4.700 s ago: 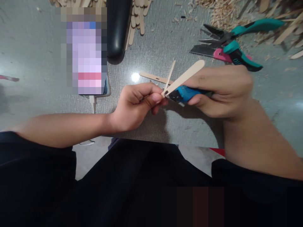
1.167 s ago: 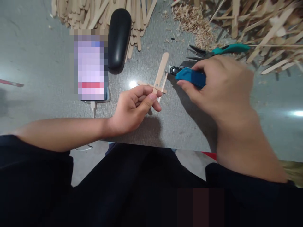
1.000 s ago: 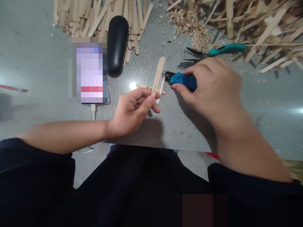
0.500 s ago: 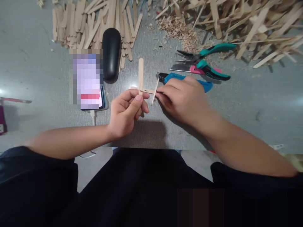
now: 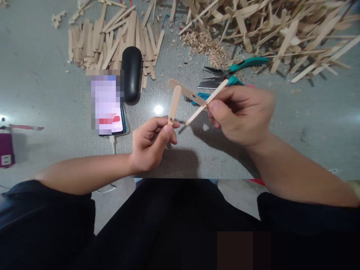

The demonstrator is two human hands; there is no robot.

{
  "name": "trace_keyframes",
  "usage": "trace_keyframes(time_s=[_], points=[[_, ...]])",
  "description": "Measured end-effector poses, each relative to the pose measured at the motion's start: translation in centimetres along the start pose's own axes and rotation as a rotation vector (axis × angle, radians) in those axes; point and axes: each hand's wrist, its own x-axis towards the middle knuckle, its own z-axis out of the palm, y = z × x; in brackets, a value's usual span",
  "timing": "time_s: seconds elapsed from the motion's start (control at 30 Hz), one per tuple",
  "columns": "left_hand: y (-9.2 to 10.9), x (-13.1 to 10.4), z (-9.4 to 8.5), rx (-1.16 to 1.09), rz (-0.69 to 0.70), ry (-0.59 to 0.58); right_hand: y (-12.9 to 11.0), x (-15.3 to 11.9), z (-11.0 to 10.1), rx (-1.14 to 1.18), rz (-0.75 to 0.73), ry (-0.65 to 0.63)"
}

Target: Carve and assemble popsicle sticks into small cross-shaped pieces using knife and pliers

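My left hand pinches the lower end of a pale popsicle stick, which points up and shows a notch near my fingertips. In my right hand are two crossed popsicle sticks. One of them has a small slot and reaches left, its far end above the top of the left hand's stick; the other lies slantwise across it at my thumb. Whether the two hands' sticks touch, I cannot tell. Beyond my right hand lie pliers with teal handles and a partly hidden blue cutter.
A phone with a cable and a black oblong case lie left of centre. Behind them is a bunch of popsicle sticks. Wood shavings and a large stick heap fill the back right. A purple object sits far left.
My right hand has lifted the crossed sticks up and to the right, turning them and uncovering the slotted one. My left hand keeps its stick, now tilted a little. The view has shifted slightly.
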Motion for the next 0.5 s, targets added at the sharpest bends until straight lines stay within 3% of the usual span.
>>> trace_keyframes(time_s=[0.13, 0.37, 0.5], points=[[0.4, -0.2, -0.3, 0.084, -0.111, -0.082, 0.5, -0.8, 0.4, -0.172, -0.141, 0.173], [0.7, -0.1, -0.5, 0.105, -0.251, -0.160, 0.0, -1.0, -0.5, -0.281, -0.110, -0.009], [0.5, 0.0, -0.4, 0.081, -0.215, -0.146, 0.0, -0.9, -0.8, -0.343, -0.242, -0.014]])
